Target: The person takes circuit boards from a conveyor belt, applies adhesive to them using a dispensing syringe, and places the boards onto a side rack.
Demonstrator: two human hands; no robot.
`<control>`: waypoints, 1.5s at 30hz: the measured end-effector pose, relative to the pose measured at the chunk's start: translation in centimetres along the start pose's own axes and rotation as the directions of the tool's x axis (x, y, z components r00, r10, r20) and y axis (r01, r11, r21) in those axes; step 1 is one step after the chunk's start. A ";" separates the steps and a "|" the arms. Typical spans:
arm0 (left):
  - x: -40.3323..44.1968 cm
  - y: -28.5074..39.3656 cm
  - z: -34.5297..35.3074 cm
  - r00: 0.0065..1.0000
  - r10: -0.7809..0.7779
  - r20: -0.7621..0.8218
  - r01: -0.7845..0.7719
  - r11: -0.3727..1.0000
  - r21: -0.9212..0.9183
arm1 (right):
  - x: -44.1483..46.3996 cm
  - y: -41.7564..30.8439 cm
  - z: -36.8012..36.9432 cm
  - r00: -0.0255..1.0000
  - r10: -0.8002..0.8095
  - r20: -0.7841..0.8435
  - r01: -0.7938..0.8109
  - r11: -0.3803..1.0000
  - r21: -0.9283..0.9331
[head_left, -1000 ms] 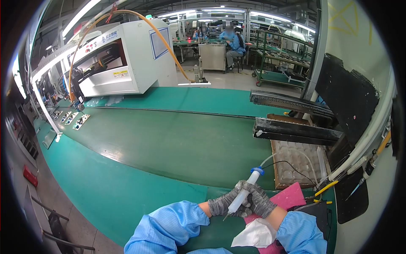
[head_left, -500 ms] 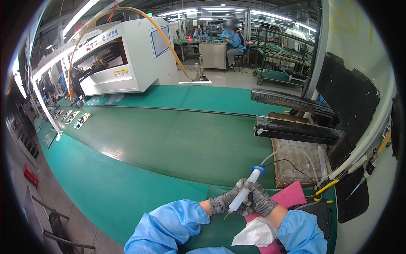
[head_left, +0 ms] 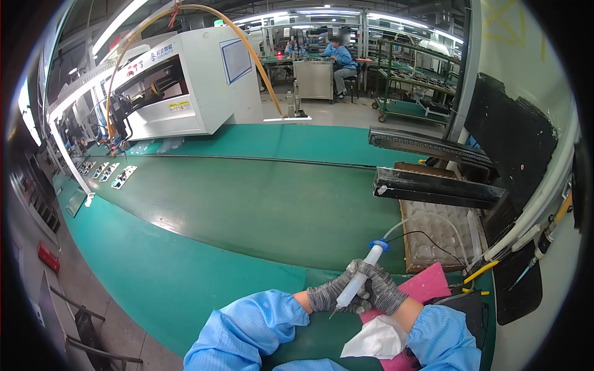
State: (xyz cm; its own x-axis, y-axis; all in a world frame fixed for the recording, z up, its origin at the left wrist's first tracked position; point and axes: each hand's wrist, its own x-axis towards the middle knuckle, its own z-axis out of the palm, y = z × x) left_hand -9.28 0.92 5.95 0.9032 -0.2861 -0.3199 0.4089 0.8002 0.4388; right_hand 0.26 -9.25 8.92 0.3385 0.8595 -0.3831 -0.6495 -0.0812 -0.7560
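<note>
A white syringe (head_left: 360, 279) with a blue cap and a thin needle slants down to the left between my two gloved hands. My left hand (head_left: 334, 293) is closed against it from the left, and my right hand (head_left: 385, 289) is closed round it from the right. The fingers overlap, so which ones grip the barrel is partly hidden. A clear tube runs from the blue cap to the right. Below my right hand lie a crumpled white cloth (head_left: 375, 339) and a pink sheet (head_left: 427, 284).
Several circuit boards (head_left: 124, 177) lie on the green belt (head_left: 247, 204) at the far left. A white machine (head_left: 216, 80) stands behind. Black rails (head_left: 439, 187) jut in above a tray (head_left: 433, 238) at the right. A seated person (head_left: 341, 59) is in the background.
The whole view has shifted slightly, and the boards on the belt appear a little further right. My hands keep the same hold on the syringe. The background person's posture has changed.
</note>
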 end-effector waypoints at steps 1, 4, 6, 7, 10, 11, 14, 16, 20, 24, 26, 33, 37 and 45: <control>-0.2 0.1 0.3 1.000 0.005 -0.021 -0.005 1.000 0.013 | -0.1 -0.1 0.1 1.000 -0.001 0.013 0.001 1.000 -0.007; -0.4 0.0 0.4 1.000 0.024 -0.019 -0.023 0.999 0.047 | -0.3 -0.5 0.3 1.000 0.001 0.027 0.000 1.000 -0.026; -0.4 0.0 0.4 1.000 0.023 -0.013 -0.022 0.999 0.047 | -0.3 -0.4 0.4 1.000 0.006 0.000 -0.006 0.999 -0.038; -0.4 0.0 0.4 1.000 0.022 -0.010 -0.021 0.999 0.048 | -0.3 -0.4 0.3 1.000 0.006 0.008 -0.006 0.999 -0.036; 0.2 -0.2 -0.4 0.999 0.014 0.044 -0.014 1.000 -0.003 | -0.2 -0.4 0.2 1.000 0.006 0.029 -0.005 1.000 -0.018; 0.3 -0.2 -0.6 0.999 0.002 0.034 -0.002 1.000 -0.012 | -0.1 -0.3 0.0 0.999 0.006 0.033 -0.005 1.000 -0.006; 0.4 -0.2 -0.8 1.000 -0.026 0.010 0.026 0.999 -0.025 | 0.1 0.0 -0.2 1.000 0.016 0.020 -0.016 1.000 0.027; 0.2 -0.1 -0.3 0.999 -0.036 -0.002 0.036 0.999 -0.012 | 0.4 0.2 -0.4 1.000 0.016 0.020 -0.017 0.999 0.040; 0.2 -0.2 -0.3 1.000 -0.019 -0.009 0.018 0.998 -0.052 | 0.4 0.2 -0.5 0.998 0.010 0.058 -0.011 0.999 0.030; 0.6 -0.4 -0.9 0.999 -0.021 0.024 0.023 0.996 -0.087 | -0.1 -0.3 0.1 1.000 0.005 0.013 -0.005 1.000 0.005; 0.3 -0.2 -0.4 1.000 -0.020 0.023 0.022 0.997 -0.077 | -0.2 -0.3 0.1 1.000 0.013 -0.009 -0.013 1.000 0.008; -0.2 -0.1 0.0 1.000 0.006 -0.008 -0.006 1.000 0.013 | 0.4 0.1 -0.8 0.999 0.032 0.034 -0.033 0.999 0.035; -0.2 -0.1 0.0 1.000 0.019 -0.002 -0.019 1.000 0.013 | -0.1 -0.3 -0.1 1.000 0.021 -0.007 -0.020 1.000 0.020; -0.2 0.0 0.2 1.000 -0.006 0.013 0.007 0.999 -0.032 | -0.3 -0.5 0.3 0.999 0.014 -0.034 -0.014 1.000 0.010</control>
State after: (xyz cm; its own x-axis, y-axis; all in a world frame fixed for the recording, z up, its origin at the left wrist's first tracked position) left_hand -9.41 0.87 6.16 0.9023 -0.2982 -0.3114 0.4106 0.8145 0.4098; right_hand 0.24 -9.32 9.55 0.3522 0.8407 -0.4113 -0.6611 -0.0876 -0.7451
